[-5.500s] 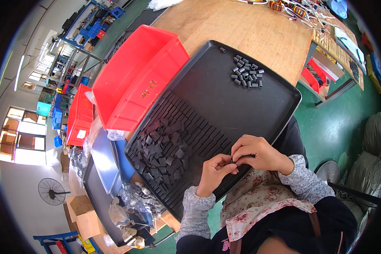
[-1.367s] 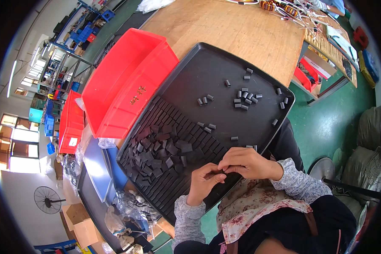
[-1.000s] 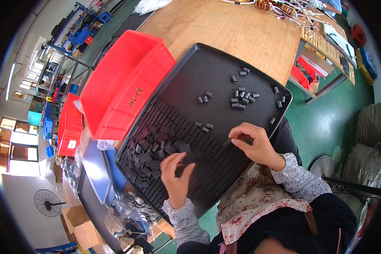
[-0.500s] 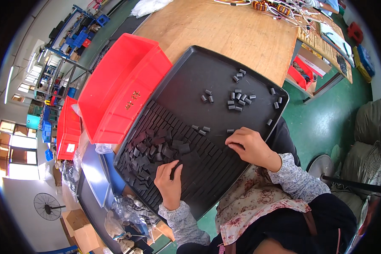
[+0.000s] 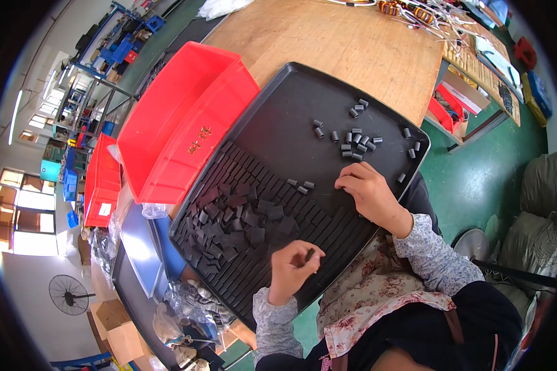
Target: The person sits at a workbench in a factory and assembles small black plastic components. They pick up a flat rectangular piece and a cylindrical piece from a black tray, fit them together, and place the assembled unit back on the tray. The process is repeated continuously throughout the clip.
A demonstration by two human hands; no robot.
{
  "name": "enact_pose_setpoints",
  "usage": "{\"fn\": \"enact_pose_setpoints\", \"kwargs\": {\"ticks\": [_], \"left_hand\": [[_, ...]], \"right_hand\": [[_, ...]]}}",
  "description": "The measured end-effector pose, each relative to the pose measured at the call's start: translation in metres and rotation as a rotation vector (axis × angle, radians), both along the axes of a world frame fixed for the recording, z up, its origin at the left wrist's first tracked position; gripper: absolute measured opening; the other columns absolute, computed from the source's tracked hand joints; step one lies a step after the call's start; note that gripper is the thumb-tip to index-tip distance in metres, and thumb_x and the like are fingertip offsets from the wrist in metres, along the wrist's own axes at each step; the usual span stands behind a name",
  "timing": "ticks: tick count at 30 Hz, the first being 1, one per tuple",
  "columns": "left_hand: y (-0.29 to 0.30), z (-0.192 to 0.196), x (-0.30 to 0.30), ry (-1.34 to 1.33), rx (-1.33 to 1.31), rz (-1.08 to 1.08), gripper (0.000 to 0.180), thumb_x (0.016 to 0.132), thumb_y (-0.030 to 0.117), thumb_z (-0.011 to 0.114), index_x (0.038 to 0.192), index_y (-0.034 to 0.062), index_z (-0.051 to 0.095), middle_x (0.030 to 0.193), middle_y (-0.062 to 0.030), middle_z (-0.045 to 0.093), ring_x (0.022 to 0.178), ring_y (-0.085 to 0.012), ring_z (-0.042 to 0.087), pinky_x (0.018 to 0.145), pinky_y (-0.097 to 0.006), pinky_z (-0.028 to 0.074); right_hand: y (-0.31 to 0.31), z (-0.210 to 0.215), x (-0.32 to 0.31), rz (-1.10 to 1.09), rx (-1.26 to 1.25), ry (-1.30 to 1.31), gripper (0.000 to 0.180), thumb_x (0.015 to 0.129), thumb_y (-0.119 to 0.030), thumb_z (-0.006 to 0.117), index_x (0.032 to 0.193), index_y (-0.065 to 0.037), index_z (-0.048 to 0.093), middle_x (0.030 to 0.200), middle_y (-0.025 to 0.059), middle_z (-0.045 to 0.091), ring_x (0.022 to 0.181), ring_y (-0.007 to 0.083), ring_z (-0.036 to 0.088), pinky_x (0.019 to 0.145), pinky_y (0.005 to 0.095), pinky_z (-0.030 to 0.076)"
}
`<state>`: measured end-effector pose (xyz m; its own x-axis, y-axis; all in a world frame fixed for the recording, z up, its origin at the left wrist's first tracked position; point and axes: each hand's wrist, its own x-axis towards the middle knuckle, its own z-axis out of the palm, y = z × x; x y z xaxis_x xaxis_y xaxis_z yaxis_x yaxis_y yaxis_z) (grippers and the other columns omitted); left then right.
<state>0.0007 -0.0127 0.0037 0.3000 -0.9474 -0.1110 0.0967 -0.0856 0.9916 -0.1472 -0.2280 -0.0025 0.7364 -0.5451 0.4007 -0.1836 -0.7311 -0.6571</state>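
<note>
Sitting between thumb and forefinger of the nearly closed left hand [image 5: 289, 267], a black piece [image 5: 310, 254] is over the black tray [image 5: 278, 120], by its near edge. The right hand [image 5: 371, 196], loosely curled, hovers toward the right corner; its grip cannot be told. Loose flat pieces [image 5: 229, 226] pile toward the left corner; small tubes [image 5: 358, 140] scatter beyond the right hand.
</note>
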Motion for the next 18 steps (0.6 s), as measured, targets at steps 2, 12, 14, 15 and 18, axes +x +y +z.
{"fn": "enact_pose_setpoints", "kwargs": {"ticks": [2, 12, 14, 15, 18], "left_hand": [[0.002, -0.008, 0.000, -0.003, 0.047, -0.083, 0.019, 0.086, -0.008, 0.065, 0.084, -0.0001, 0.048, 0.098, -0.0159, 0.065, 0.073, -0.0121, 0.062, 0.060, -0.024, 0.053], [-0.005, -0.004, -0.007, 0.183, 0.131, -0.030, 0.021, 0.085, -0.002, 0.072, 0.103, -0.0080, 0.063, 0.099, -0.0116, 0.065, 0.081, -0.0149, 0.065, 0.074, -0.027, 0.055], [-0.006, -0.001, -0.008, 0.112, 0.146, -0.035, 0.021, 0.086, -0.001, 0.072, 0.104, -0.0088, 0.063, 0.100, -0.0117, 0.065, 0.082, -0.0155, 0.065, 0.073, -0.027, 0.055], [-0.006, 0.000, -0.008, 0.126, 0.130, -0.027, 0.022, 0.086, -0.001, 0.071, 0.105, -0.0089, 0.064, 0.100, -0.0116, 0.065, 0.082, -0.0156, 0.065, 0.073, -0.027, 0.055], [-0.007, 0.002, -0.008, 0.165, 0.099, -0.008, 0.024, 0.088, 0.001, 0.070, 0.108, -0.0093, 0.064, 0.100, -0.0115, 0.064, 0.081, -0.0160, 0.065, 0.073, -0.027, 0.055]], "right_hand": [[0.011, 0.015, 0.002, -0.010, 0.255, -0.105, 0.023, 0.075, 0.009, 0.066, 0.095, -0.002, 0.064, 0.095, 0.0102, 0.062, 0.088, 0.0273, 0.062, 0.079, 0.0335, 0.051], [0.051, 0.012, -0.004, 0.432, 1.244, -0.179, 0.015, 0.083, -0.001, 0.074, 0.095, -0.001, 0.065, 0.091, 0.0018, 0.066, 0.086, 0.0095, 0.062, 0.079, 0.0258, 0.050], [0.051, 0.015, -0.004, 0.381, 0.993, -0.077, 0.016, 0.080, 0.001, 0.075, 0.093, -0.001, 0.066, 0.095, 0.0034, 0.066, 0.087, 0.0123, 0.062, 0.080, 0.0277, 0.050], [0.049, 0.016, -0.005, 0.387, 0.887, -0.086, 0.015, 0.079, 0.001, 0.075, 0.091, -0.001, 0.066, 0.095, 0.0041, 0.066, 0.087, 0.0141, 0.062, 0.079, 0.0284, 0.050], [0.042, 0.017, -0.006, 0.431, 0.591, -0.138, 0.013, 0.077, 0.000, 0.075, 0.087, -0.002, 0.068, 0.093, 0.0063, 0.068, 0.086, 0.0196, 0.063, 0.077, 0.0311, 0.050]]}}
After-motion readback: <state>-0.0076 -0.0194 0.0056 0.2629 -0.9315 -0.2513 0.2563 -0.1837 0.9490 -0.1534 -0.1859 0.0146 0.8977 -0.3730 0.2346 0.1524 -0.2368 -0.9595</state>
